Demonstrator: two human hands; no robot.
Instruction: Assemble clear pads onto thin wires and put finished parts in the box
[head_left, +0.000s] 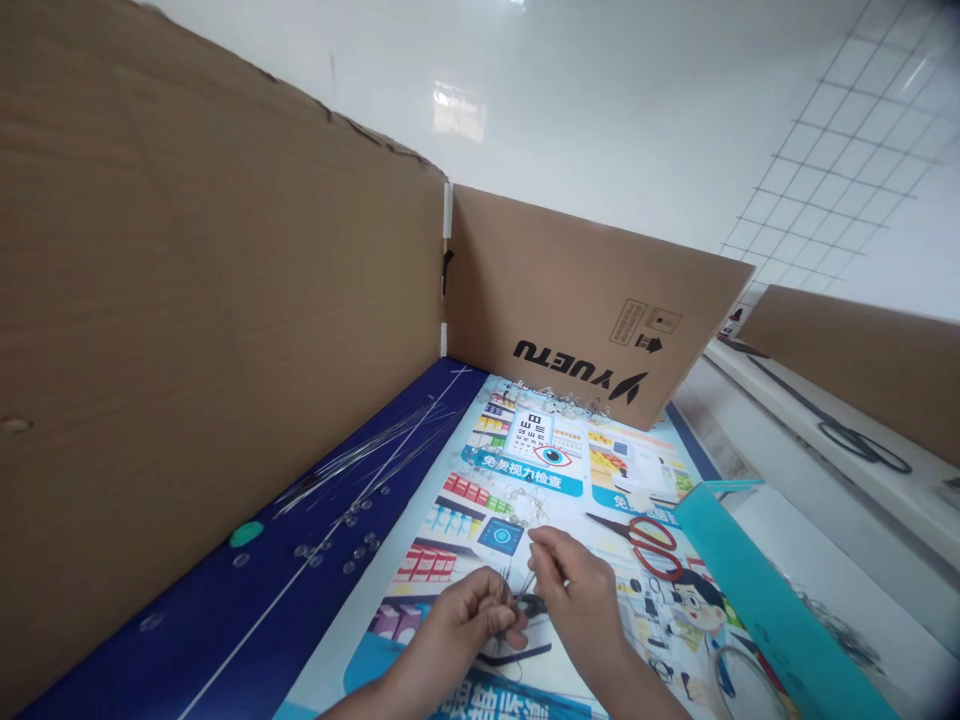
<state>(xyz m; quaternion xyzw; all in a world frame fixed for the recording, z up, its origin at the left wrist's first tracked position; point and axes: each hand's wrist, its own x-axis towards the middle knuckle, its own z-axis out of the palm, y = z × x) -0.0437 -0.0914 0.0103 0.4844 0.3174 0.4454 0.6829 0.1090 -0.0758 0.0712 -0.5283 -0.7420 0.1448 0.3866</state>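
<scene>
My left hand (480,615) is closed around a small bunch of thin wires (507,585) at the lower middle. Close on its right, my right hand (566,580) has its thumb and index finger pinched together near the wires' upper ends; what exactly they grip is too fine to tell. Both hands are above a printed poster (525,470) on the table. Red-handled scissors (654,546) lie on the poster to the right of my right hand. Long thin wires (375,450) lie on the blue surface at the left, with several small clear discs (360,540) nearby.
Cardboard panels stand along the left (225,300) and at the back (570,300). A green disc (246,534) lies near the left panel. At the right is a turquoise-edged box (780,600) holding a wire pile (840,630). Clear small pieces (562,398) lie along the back panel.
</scene>
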